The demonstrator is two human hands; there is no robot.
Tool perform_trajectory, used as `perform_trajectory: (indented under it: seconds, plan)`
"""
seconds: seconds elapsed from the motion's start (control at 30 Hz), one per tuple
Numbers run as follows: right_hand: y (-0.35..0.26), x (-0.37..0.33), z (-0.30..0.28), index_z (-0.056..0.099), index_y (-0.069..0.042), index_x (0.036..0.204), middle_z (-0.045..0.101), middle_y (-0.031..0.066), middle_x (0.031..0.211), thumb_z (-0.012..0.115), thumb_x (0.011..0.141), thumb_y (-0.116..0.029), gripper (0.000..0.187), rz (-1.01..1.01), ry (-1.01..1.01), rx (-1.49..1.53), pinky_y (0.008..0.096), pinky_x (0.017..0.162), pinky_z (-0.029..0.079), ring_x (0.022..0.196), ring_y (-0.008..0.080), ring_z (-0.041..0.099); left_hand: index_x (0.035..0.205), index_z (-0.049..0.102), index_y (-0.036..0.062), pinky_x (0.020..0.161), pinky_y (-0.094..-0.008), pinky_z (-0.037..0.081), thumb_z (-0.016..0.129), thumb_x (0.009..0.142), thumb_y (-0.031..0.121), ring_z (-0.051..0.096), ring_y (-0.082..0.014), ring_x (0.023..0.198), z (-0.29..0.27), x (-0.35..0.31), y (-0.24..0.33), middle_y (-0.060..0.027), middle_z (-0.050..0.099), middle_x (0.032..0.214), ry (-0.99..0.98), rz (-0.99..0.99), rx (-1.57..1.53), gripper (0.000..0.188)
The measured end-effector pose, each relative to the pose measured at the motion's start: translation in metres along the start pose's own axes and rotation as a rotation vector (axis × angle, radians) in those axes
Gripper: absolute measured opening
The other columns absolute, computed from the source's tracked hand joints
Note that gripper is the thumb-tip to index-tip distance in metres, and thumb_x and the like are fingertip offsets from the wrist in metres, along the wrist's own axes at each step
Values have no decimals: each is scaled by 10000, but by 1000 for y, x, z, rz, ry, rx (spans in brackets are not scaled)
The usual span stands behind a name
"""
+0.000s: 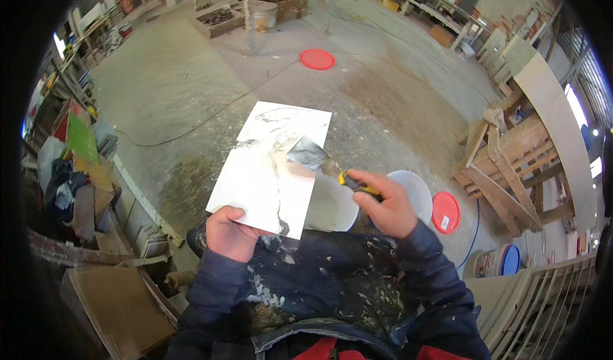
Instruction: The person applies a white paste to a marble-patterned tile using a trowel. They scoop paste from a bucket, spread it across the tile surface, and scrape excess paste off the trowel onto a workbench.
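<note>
My left hand [231,233] grips the near left corner of a white tile [252,181] with dark marble-like veins, thumb on top and the other fingers beneath it. The tile is held above my lap, and its left edge has a step in it. In my right hand [391,203] is a putty knife [308,153] with a wide metal blade and a black and yellow handle. Its blade lies over the tile's right edge; I cannot tell whether it touches the surface. Partly behind the tile stands a white bucket [341,201] with greyish contents.
A second white bucket [416,191] and a red lid [446,212] are to the right. Another red lid [317,59] lies farther off near a cable [211,118]. Wooden frames [511,168] stand at right, scrap boards [121,302] at left. A blue-lidded bucket [495,262] lies near right.
</note>
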State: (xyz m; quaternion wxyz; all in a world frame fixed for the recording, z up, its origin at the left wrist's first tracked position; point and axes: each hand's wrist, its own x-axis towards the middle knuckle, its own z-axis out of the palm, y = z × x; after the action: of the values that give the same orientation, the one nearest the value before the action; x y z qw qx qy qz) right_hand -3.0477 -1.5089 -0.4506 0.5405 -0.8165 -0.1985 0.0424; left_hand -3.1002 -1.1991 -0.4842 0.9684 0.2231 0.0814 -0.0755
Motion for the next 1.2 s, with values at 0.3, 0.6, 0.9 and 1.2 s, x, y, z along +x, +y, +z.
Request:
perform_trajectory:
  seconds: [0.3,0.6,0.9,1.2]
  plan:
    - [-14,-25,53,642,-32,1271,703,179,1111,697,864,-91,416,-83,-60,-309,343,861,527,1008,313,688,1439,386,-42,735,-561,611,543,770,62,654,-418,1087,-35,-36,8,-223,584,1326,24,167,38,695]
    - [-27,-40,51,648,-173,1286,605,131,789,688,857,-170,430,-123,39,-532,454,611,496,708,362,618,1430,400,-42,794,-552,615,543,806,70,656,-405,1100,-39,-25,7,-215,595,1314,-11,158,63,650]
    - [18,-24,23,665,-145,1237,658,176,875,648,867,-220,378,130,-7,-667,441,702,513,821,371,645,1489,367,24,991,-602,512,556,804,58,537,-394,1287,-55,-26,23,-185,505,1448,75,150,86,712]
    - [174,26,44,730,-25,920,713,229,967,577,858,-284,307,544,-423,-764,479,864,524,941,407,676,1496,354,20,972,-588,528,545,820,40,521,-387,1308,-73,-28,21,-182,503,1451,210,219,95,703]
